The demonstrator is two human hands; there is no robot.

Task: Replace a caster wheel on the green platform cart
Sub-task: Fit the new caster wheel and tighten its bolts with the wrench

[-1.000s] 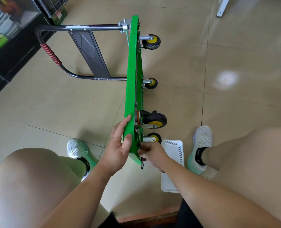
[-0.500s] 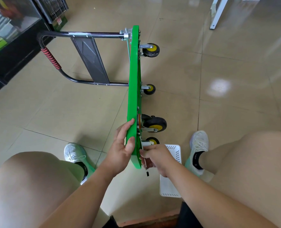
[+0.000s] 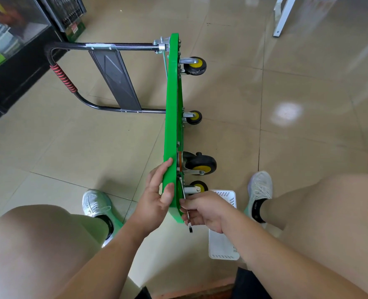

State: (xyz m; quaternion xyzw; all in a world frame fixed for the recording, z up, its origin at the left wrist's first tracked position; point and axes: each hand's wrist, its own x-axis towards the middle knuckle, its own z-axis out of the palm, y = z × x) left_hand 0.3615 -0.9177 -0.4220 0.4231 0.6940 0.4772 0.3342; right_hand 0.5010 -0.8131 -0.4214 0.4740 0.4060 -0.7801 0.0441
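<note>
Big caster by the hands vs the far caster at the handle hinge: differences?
Size: the big caster has a clearly larger, wider wheel than the far caster.
Mount: the big caster shows an orange ring at its base; the far caster shows only a plain silver bracket.
Shared: black tyres, yellow hubs, both fixed under the green deck, which the left hand grips while the right hand holds a wrench.

Cart point(image 3: 171, 104): one, green.
Handle point(image 3: 63, 79): one, black with a red-wound grip.
Casters point(image 3: 201, 166): four, with yellow hubs.
Wrench point(image 3: 189, 222): one.
Basket point(image 3: 221, 249): one, white.
Hands: two, left hand point(image 3: 155, 201) and right hand point(image 3: 205, 210).
Shoes point(image 3: 96, 203): two, white.
</note>
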